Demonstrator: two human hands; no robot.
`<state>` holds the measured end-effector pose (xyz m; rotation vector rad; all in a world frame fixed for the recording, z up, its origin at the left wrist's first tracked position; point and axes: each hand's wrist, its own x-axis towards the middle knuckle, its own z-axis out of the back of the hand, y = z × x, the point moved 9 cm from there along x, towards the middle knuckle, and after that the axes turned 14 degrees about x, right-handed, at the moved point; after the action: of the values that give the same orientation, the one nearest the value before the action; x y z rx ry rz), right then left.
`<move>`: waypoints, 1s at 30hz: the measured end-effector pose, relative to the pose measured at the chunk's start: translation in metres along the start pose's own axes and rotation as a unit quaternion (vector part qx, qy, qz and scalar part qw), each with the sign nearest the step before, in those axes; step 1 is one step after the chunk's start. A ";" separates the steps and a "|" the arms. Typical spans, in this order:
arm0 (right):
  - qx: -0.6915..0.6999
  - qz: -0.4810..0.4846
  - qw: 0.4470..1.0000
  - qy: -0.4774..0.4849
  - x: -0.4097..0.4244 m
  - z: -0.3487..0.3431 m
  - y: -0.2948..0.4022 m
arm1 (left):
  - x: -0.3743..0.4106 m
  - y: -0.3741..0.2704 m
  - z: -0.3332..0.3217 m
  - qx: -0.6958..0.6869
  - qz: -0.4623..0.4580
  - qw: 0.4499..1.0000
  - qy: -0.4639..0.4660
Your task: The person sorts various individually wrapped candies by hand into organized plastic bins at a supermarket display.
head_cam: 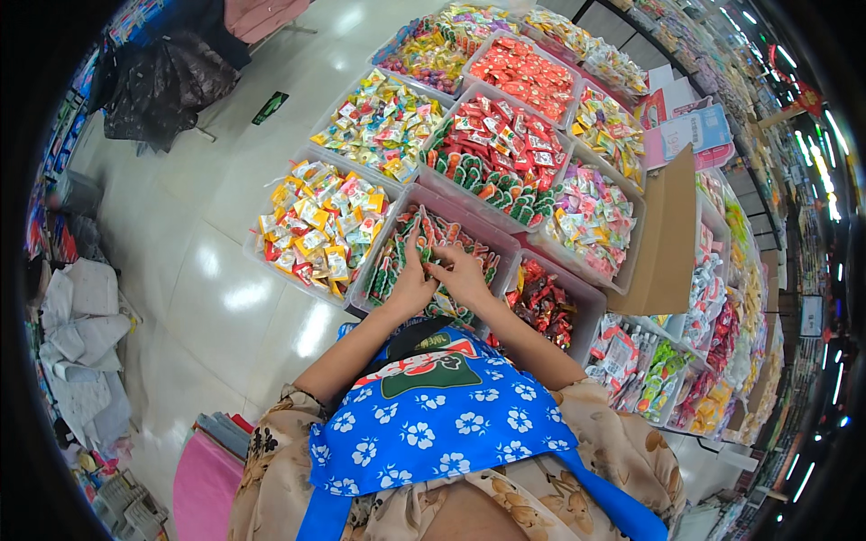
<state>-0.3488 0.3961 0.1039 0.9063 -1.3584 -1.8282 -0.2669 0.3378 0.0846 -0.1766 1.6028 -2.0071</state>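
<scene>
Both my hands are close together over a clear plastic bin (504,237) of wrapped candies in green and red packets shaped like candied-fruit skewers. My left hand (413,280) has its fingers pointing up along one such packet (425,240). From the right, my right hand (459,270) reaches to the same packet, its thumb and fingers bent near its lower end. The packet seems to lie between the two hands; my fingers partly hide it. Below the hands, more of the same packets (382,277) fill the bin.
Bins of yellow-white candies (325,230), red packets (507,135), pink candies (595,216) and dark red candies (541,297) surround this one. A cardboard flap (663,237) stands at the right beside price signs (693,132). Clothes (169,81) hang at upper left; a pink stool or cloth (203,487) is lower left.
</scene>
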 end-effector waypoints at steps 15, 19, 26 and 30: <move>0.309 -0.055 0.927 -0.205 -0.009 0.021 -0.031 | 0.044 -0.011 0.002 -0.293 -0.021 0.956 -0.003; 0.165 -0.009 0.937 -0.307 -0.006 0.076 0.024 | 0.058 -0.011 0.006 -0.266 0.000 0.964 0.018; -0.208 0.249 0.908 -0.266 0.045 0.075 0.128 | 0.077 0.030 0.025 -0.123 0.048 0.991 0.014; -0.346 0.231 0.881 -0.226 0.088 0.055 0.116 | 0.085 0.061 0.055 0.093 -0.026 0.995 -0.038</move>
<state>-0.4286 0.3232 0.2159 -0.2198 -0.9186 -1.9640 -0.2931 0.2402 0.0226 -0.2230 1.3682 -2.1490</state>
